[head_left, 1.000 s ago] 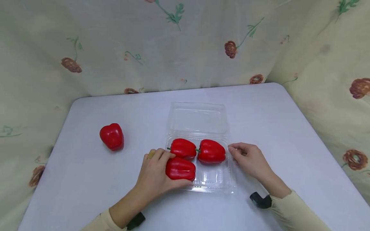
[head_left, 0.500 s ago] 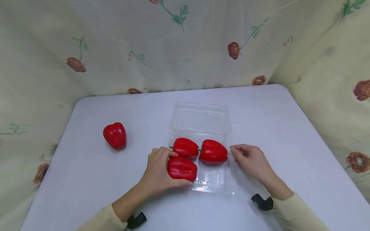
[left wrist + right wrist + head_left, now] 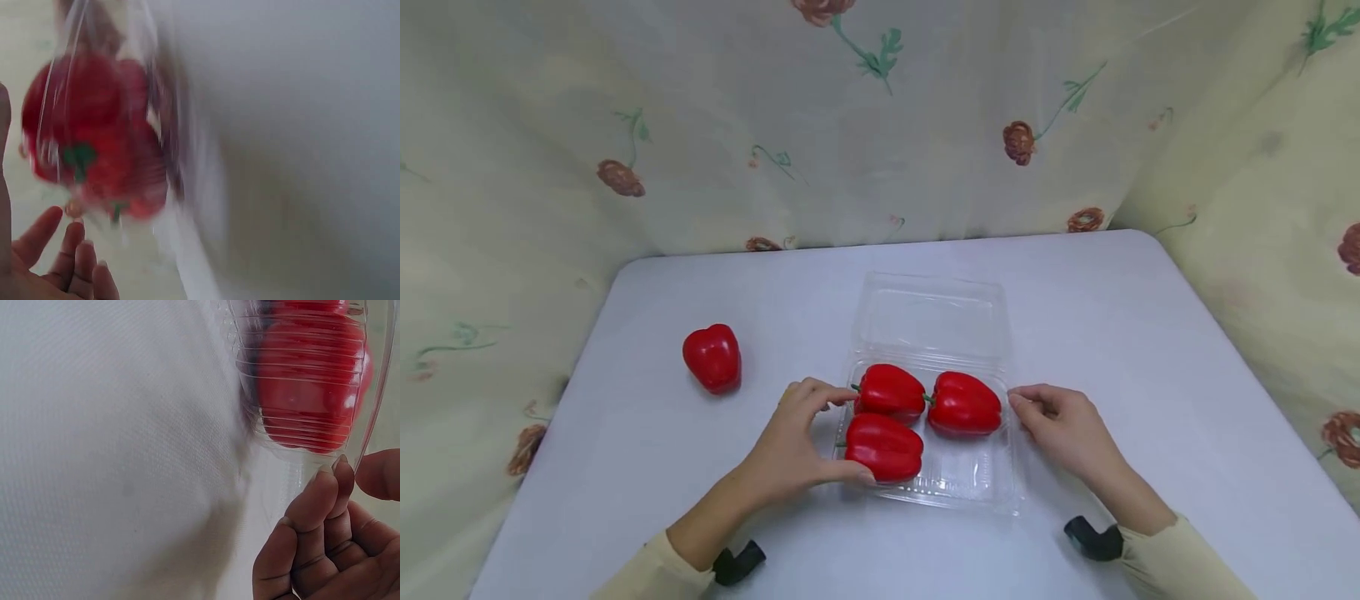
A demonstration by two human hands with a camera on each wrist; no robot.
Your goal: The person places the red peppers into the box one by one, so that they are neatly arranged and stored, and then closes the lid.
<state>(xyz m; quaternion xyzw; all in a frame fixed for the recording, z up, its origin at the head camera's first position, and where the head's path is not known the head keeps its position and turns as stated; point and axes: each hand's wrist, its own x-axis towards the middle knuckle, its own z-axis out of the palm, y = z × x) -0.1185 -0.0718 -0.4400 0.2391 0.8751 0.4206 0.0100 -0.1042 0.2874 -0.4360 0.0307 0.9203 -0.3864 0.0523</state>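
Observation:
A clear plastic clamshell box [image 3: 973, 479] lies with its lid [image 3: 932, 312] folded back. Inside are three red bell peppers with green stems: one at back left [image 3: 891, 390], one at the right [image 3: 964, 404], and one at front left [image 3: 883, 450]. Beside the box's left side is my left hand [image 3: 790, 437], thumb and fingers spread apart, holding nothing; the left wrist view is blurred but shows its fingers [image 3: 74, 256] apart from the peppers. My right hand [image 3: 1063, 425] pinches the box's right rim between thumb and fingers, as the right wrist view shows at the rim [image 3: 372, 419].
Another red bell pepper [image 3: 713, 358] stands on the white table [image 3: 1112, 317], left of the box. Behind the table hangs a flowered cloth [image 3: 947, 167]. Black wrist cameras are worn at both cuffs.
My left hand has let go of the front-left pepper and drawn back to the left. The pepper stays in the box. My right hand keeps its hold on the rim.

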